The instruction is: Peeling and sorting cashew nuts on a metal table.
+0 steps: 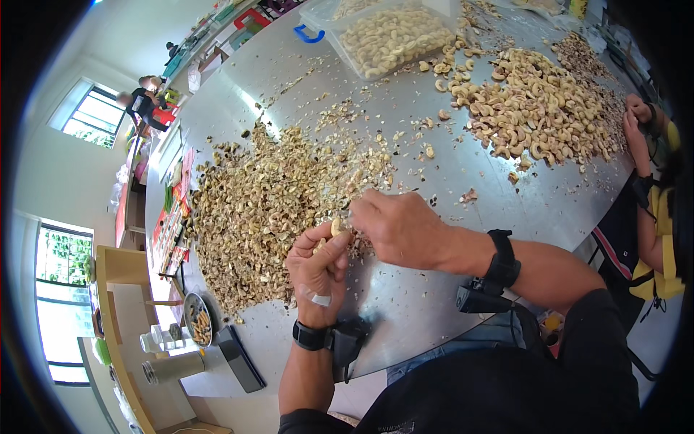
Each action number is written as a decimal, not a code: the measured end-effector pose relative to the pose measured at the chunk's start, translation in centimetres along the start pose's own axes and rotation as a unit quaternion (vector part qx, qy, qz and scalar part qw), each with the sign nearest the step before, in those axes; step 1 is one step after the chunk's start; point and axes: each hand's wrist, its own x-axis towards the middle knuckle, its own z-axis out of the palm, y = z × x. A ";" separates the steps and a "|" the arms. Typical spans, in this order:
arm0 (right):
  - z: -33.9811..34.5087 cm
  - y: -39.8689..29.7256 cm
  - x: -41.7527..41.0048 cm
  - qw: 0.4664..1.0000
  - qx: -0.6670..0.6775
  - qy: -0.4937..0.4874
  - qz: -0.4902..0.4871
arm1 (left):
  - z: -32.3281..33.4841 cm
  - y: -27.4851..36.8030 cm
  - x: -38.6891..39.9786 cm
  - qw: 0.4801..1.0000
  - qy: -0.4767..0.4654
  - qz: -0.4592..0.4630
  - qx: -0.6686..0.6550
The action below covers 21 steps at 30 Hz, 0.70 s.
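Observation:
My left hand grips a pale cashew kernel between thumb and index finger, with more cashew pieces against the fingers. Close beside it, my right hand is curled with its fingertips pinched near the kernel; a small light-coloured object, too unclear to name, shows at the fingertips. Both hands are above the near edge of a large heap of cashew skins and fragments on the metal table. A strap with a black device circles each wrist.
A clear plastic box of cashews and a cashew pile lie farther off. A co-worker's hands are at the right edge. A metal bowl with cigarette butts, a phone and a bottle stand at left.

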 end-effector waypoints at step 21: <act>-3.3 1.6 1.3 0.923 0.329 -0.191 0.058 | -0.6 -0.6 0.1 0.995 -0.087 0.035 -0.034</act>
